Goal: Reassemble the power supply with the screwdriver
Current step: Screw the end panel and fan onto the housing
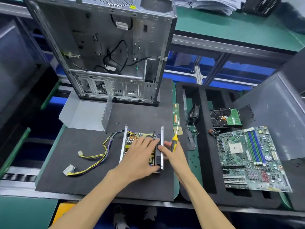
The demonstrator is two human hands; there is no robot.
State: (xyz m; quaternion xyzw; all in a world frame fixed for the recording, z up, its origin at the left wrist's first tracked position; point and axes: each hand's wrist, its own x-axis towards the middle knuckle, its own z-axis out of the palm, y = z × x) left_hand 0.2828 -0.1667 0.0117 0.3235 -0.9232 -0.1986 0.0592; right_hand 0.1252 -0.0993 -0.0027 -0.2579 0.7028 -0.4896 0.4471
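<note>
- Both bare forearms reach in from the lower edge toward the opened power supply (142, 146), a shallow metal tray with upright side walls and an exposed yellow-green circuit board, which lies on the dark foam mat (82, 171) in the middle of the bench.
- Left hand (140, 156) lies spread over the board, fingers fairly straight, pressing or steadying rather than gripping; its fingertips reach the black fan (157, 156) standing against the tray's right wall.
- Right hand (173, 151) curls round the yellow-and-black screwdriver (175, 141), shaft pointing up and away, while its index finger stretches to touch the fan. The tip is on no screw.
- Bent grey sheet-metal cover (85, 114) rests apart on the mat, behind and to the left, so the unit is not yet closed.
- Small dark specks near the cover (117, 123) may be loose screws; too small to be sure.
- Yellow, black and purple cable bundle (92, 156) trails out to the left, its white plugs free.
- By my reading the job is early: the fan is being seated, and fastening it, fitting the cover and driving the screws all remain.
</note>
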